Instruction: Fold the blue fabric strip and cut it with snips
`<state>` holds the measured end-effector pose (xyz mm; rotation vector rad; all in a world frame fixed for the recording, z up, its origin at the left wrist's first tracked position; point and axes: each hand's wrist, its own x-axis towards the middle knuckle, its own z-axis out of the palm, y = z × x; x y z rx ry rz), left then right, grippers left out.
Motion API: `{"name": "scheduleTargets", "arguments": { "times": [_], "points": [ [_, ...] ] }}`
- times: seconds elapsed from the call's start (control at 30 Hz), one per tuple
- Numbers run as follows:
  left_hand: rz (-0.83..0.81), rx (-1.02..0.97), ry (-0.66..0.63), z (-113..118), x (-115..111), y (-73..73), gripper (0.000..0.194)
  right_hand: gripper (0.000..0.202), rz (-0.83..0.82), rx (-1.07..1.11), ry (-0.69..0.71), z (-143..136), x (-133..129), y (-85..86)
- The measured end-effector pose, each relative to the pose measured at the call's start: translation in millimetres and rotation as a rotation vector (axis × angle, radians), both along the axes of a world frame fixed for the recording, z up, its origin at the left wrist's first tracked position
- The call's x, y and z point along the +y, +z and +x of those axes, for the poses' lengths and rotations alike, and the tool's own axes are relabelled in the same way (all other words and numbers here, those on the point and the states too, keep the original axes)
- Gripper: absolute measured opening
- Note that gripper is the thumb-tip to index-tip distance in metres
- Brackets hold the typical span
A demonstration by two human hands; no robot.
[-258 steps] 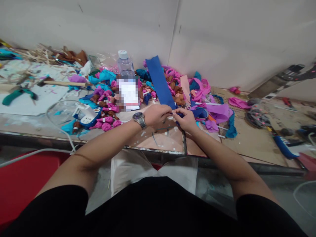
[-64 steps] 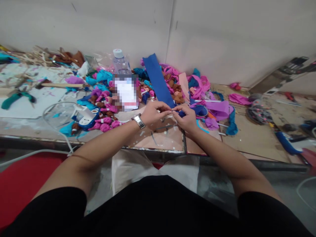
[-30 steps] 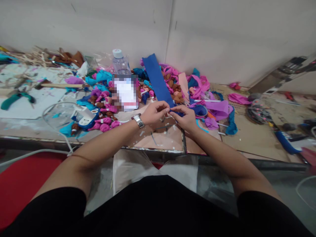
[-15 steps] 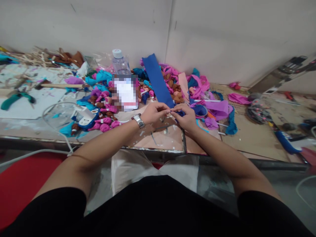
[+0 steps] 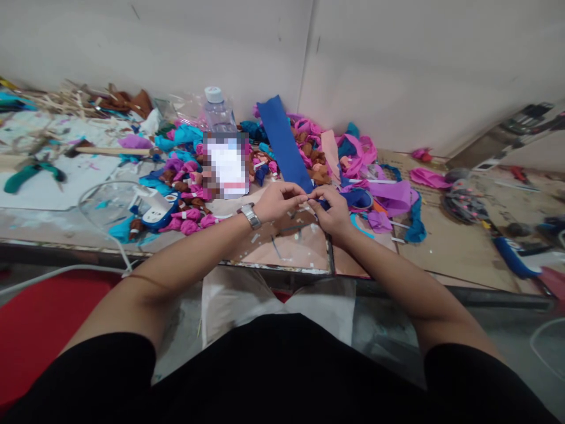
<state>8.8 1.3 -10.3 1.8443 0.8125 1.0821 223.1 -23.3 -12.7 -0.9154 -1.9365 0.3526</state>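
My left hand [image 5: 279, 203], with a metal watch [image 5: 251, 215] on the wrist, is closed in a pinch. Its fingertips meet those of my right hand [image 5: 332, 211], and whatever is between them is too small to make out. Bunched blue material shows under the curled fingers of my right hand. A wide blue strip [image 5: 285, 141], apparently crepe paper, runs from the fingertips back over a pile of crumpled coloured pieces [image 5: 309, 154]. Beside it lies a peach strip [image 5: 329, 154]. Purple paper [image 5: 392, 197] sits right of my right hand.
A phone [image 5: 229, 168] with a blurred screen leans before a clear bottle [image 5: 219, 115]. Left are a blue-and-white power socket [image 5: 161, 211] with a looping cable, a hammer [image 5: 115, 151] and green-handled pliers [image 5: 26, 176]. Cardboard [image 5: 441, 247] and a blue-handled tool [image 5: 514, 256] lie right.
The whole view has shifted slightly. My hands remain pinched together at the near end of the blue strip, with only tiny finger movement.
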Motion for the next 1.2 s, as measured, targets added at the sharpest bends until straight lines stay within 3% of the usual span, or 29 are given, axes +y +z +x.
{"name": "scheduleTargets", "arguments": {
  "times": [0.4,0.7,0.97,1.2],
  "points": [
    [0.13,0.092,0.12,-0.3,-7.5,6.2,0.043,0.028,0.027,-0.036,0.035,0.3,0.1,0.8],
    [0.405,0.194,0.155,-1.2,-8.7,9.5,0.039,0.021,0.074,-0.087,0.009,1.5,1.1,0.6],
    [0.376,0.176,0.134,-1.6,-13.1,10.3,0.031,0.021,0.046,-0.035,-0.059,1.9,2.7,-2.0],
    [0.159,0.134,0.171,0.5,-13.0,10.6,0.033,0.021,0.045,0.048,-0.046,2.0,2.4,-2.7]
  ]
}}
